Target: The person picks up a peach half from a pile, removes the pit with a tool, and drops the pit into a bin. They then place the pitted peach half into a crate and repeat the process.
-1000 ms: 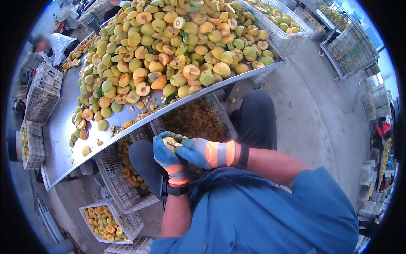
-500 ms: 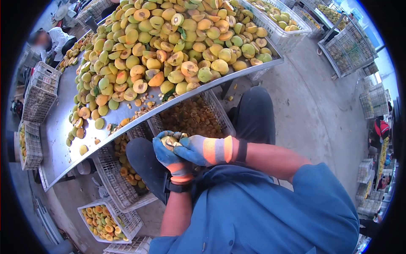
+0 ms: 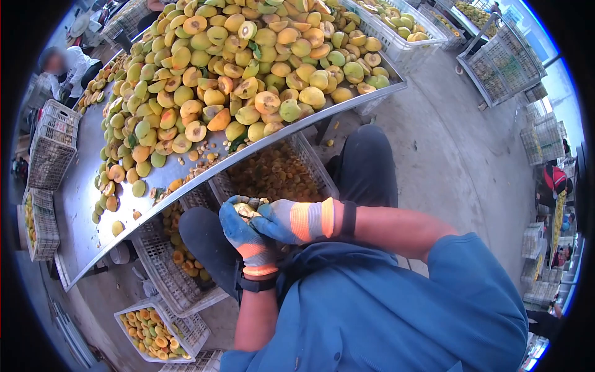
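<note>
Both hands wear blue gloves with orange and grey cuffs and meet above my lap. My left hand (image 3: 240,228) is wrapped round a pale yellow-green fruit (image 3: 247,211). From the right, my right hand (image 3: 287,220) closes on the same fruit, its fingers partly hiding it. A thin dark edge shows against the fruit, too small to make out. Beyond the hands, a metal table (image 3: 74,230) bears a large heap of halved yellow and green fruit (image 3: 204,80). Small brown pits (image 3: 207,150) lie near its front edge.
Beneath the table stand a crate of brownish pieces (image 3: 273,177) and a crate of fruit (image 3: 167,273). Another fruit crate (image 3: 197,333) is at the lower left. My knees flank the hands. Stacked crates (image 3: 505,65) stand at the right; another person (image 3: 77,65) sits at the upper left.
The whole view has shifted slightly, with table and fruit heap now a little further left. Both hands remain closed round the fruit, and its visible part has become smaller.
</note>
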A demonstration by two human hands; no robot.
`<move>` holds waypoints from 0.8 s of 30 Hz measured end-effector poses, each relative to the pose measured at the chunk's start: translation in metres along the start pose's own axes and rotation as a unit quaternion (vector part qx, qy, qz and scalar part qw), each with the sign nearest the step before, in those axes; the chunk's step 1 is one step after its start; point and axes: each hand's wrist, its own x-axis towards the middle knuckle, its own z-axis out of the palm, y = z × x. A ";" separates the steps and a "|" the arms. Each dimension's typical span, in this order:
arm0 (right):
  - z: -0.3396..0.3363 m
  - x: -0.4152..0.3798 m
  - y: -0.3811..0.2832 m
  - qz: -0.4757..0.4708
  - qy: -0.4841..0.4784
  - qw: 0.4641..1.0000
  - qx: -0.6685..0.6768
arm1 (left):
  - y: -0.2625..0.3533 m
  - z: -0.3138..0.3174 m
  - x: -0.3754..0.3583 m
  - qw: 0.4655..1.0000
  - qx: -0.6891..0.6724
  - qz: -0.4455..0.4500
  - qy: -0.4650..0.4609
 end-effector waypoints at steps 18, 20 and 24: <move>0.013 -0.005 -0.012 -0.005 0.063 0.997 0.038 | 0.006 0.003 0.003 0.986 -0.145 -0.060 -0.053; 0.021 -0.007 -0.009 -0.008 0.115 0.983 0.142 | 0.000 -0.006 0.005 0.990 -0.120 -0.047 -0.060; 0.010 -0.011 -0.029 0.264 0.006 0.840 0.475 | -0.002 -0.009 0.002 0.993 -0.089 -0.038 -0.066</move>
